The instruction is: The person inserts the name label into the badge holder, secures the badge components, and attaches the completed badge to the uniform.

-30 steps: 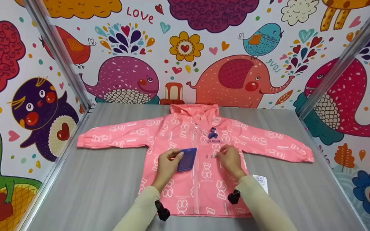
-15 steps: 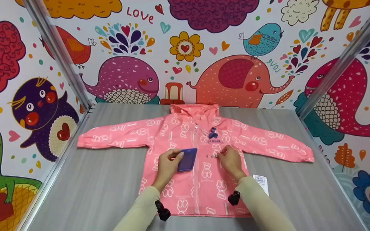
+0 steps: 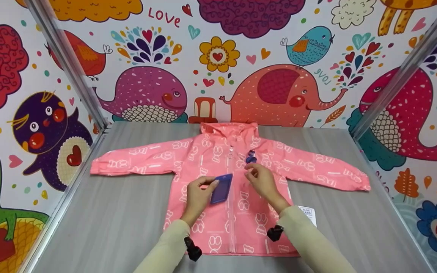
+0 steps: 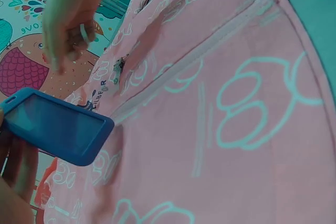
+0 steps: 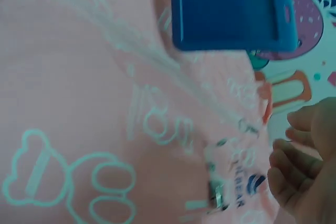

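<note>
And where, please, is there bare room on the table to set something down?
Bare table: between the jacket and left wall, nearer than the sleeve; between the white card and right wall. Crowded over the jacket: left hand, blue holder, right hand.

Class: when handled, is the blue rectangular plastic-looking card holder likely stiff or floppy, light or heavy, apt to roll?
The card holder is probably stiff: held at one edge by the left hand's grip, it shows no sag. It is likely light, as it looks thin and just that grip holds it. Pushed, it would probably slide, not roll, being flat.
</note>
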`<state>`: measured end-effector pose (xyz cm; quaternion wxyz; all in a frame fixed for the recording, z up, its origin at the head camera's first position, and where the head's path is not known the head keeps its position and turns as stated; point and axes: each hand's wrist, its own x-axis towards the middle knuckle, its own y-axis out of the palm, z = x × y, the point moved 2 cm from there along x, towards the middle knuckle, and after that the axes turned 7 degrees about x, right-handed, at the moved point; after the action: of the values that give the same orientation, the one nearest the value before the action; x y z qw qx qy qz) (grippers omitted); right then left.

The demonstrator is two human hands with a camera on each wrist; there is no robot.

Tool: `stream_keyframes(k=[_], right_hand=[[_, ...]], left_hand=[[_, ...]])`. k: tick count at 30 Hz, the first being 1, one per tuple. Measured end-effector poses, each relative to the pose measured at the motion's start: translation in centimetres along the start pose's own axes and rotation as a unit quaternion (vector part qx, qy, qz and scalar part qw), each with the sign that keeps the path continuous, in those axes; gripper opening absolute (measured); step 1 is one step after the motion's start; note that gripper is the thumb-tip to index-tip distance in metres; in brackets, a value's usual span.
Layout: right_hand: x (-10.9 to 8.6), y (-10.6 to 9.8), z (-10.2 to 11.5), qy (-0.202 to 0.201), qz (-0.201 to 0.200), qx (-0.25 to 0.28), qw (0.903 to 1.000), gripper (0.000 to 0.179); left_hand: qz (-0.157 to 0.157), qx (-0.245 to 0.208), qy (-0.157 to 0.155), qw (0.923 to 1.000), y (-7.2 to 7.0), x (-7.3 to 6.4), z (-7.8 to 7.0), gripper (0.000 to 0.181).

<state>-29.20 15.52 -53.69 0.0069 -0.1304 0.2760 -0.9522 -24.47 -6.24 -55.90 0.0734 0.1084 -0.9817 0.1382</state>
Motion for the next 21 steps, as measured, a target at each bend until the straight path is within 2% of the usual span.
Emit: stream_keyframes(k=[2,4,6,8,11,16,21], right_hand=[[0.1,0.2,1.1,-0.034,0.028,0.008,0.9990,0.017],[0.2,0.4,1.9,-0.047,0.051,0.010,0.9976,0.017],[0.4,0.5,2.6,-0.038,0.068,0.018,0.9968,0.016],[0.5,0.5,3.0,-0.023,0.084,0.026,0.9959,0.017],[0.5,0.6,3.4,-0.015,0.115,0.038,0.9925,0.018],[0.4,0.5,3.6,-0.040,0.179,0.054,0.9816,0.018],[0.6,0.2,3.9,-0.083,0.207,0.017,0.9747,0.016]], left_hand=[[0.001,0.003,0.011,0.9999,-0.2,-0.1,-0.5,0.011],[-0.002,0.000,0.028,0.9996,-0.5,-0.5,-1.5,0.011],[-0.003,-0.007,0.047,0.9989,-0.8,-0.8,-2.3,0.010],[-0.002,-0.008,0.050,0.9987,-1.0,-1.2,-3.4,0.011],[0.001,-0.016,0.058,0.9982,-0.9,-1.3,-3.6,0.010],[0.008,-0.023,0.060,0.9979,-0.8,-1.3,-3.6,0.010],[0.010,-0.027,0.068,0.9973,-0.8,-1.2,-3.6,0.010]])
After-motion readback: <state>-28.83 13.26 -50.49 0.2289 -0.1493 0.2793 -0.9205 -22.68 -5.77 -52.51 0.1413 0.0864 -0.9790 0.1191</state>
